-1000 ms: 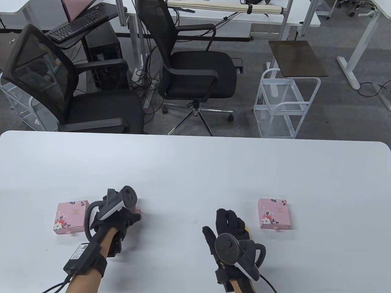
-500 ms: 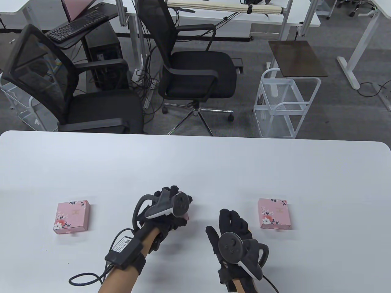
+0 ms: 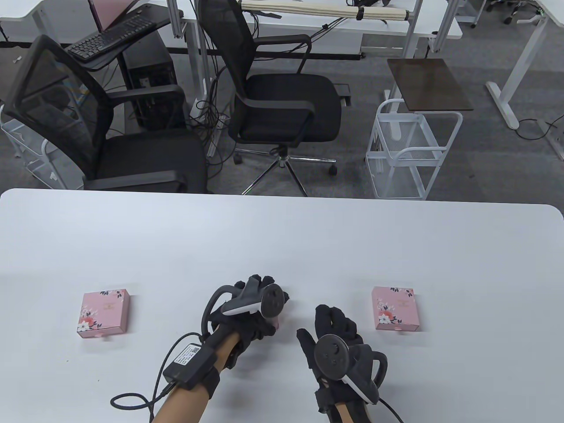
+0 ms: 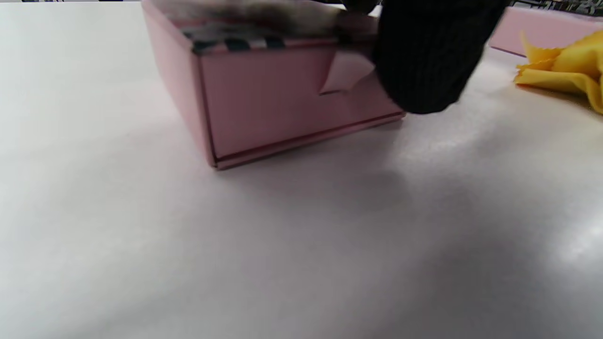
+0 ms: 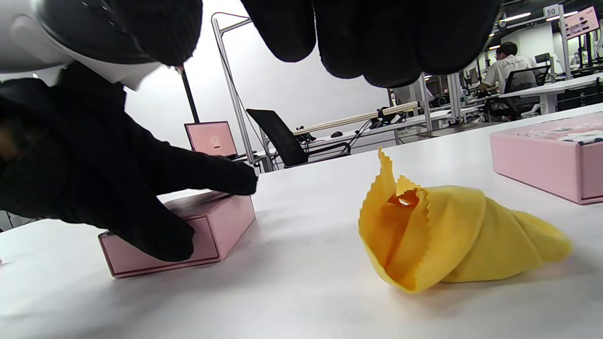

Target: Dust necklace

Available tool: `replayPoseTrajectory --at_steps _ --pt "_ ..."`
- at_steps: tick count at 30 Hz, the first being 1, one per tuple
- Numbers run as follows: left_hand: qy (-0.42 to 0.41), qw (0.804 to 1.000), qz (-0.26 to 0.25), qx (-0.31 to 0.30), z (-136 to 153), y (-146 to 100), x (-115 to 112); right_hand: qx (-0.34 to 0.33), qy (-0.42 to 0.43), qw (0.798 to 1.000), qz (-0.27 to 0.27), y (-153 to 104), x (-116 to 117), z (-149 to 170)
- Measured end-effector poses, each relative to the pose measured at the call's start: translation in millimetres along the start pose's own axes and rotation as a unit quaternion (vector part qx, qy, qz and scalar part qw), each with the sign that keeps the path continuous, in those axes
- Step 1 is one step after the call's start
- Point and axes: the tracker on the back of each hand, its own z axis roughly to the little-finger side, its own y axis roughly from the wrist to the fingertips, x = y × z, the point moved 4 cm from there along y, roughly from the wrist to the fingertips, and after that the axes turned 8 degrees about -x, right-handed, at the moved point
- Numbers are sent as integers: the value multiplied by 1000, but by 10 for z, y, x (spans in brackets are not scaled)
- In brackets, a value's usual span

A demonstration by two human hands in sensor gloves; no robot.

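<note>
Your left-hand fingers (image 5: 221,176) press down on a small pink cardboard drawer box (image 4: 282,99), one fingertip lying along its top and another against its front face beside the little pink pull tab (image 4: 346,73); your left hand (image 3: 246,315) grips that box near the middle of the white tabletop (image 3: 282,238). No necklace shows in any view; whether it lies inside one of the boxes cannot be told.

Going from the left of the table view: a second pink floral-print gift box (image 3: 104,313) lies flat on the tabletop, well apart from your left hand. Next comes your left hand on the held box, the grey tracker on its back and a black cable trailing from the wrist unit. Just beside it, your right hand (image 3: 337,339) hovers low over the tabletop with its fingers (image 5: 377,42) loosely spread and holding nothing. In the right wrist view a crumpled yellow cloth with a pinked edge (image 5: 447,240) rests on the tabletop right under those fingers, apart from them; the table view hides it beneath the hand. Farthest right, a third pink floral-print gift box (image 3: 395,308) lies flat, near your right hand but not touching it.
</note>
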Motion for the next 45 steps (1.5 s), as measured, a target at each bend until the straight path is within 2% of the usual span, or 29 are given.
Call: replayPoseTrajectory --at_steps 7,10,13,20,24,30,35,40,42,45 --pt "-39 993 -101 37 321 -528 31 -9 1 1000 7 7 10 -25" --pt "-65 989 -124 49 433 -727 -80 -13 28 999 -22 27 111 -58" --pt "-80 987 -132 40 411 -816 -222 -18 57 997 -56 49 237 -102" --pt "-58 991 -115 31 310 -766 -381 11 162 980 -116 133 508 -145" --pt "-66 989 -124 37 336 -757 -406 65 247 954 -158 238 744 -188" --pt "-89 988 -124 38 391 -753 -411 146 261 934 -198 447 1017 -274" --pt "-95 987 -127 37 388 -759 -410 209 293 912 -198 527 1186 -265" --pt "-106 986 -127 36 410 -758 -419 255 331 893 -169 512 1278 -203" --pt "-100 986 -126 40 413 -761 -411 286 376 868 -153 470 1338 -155" --pt "-98 986 -128 41 413 -759 -399 308 406 847 -153 444 1387 -119"
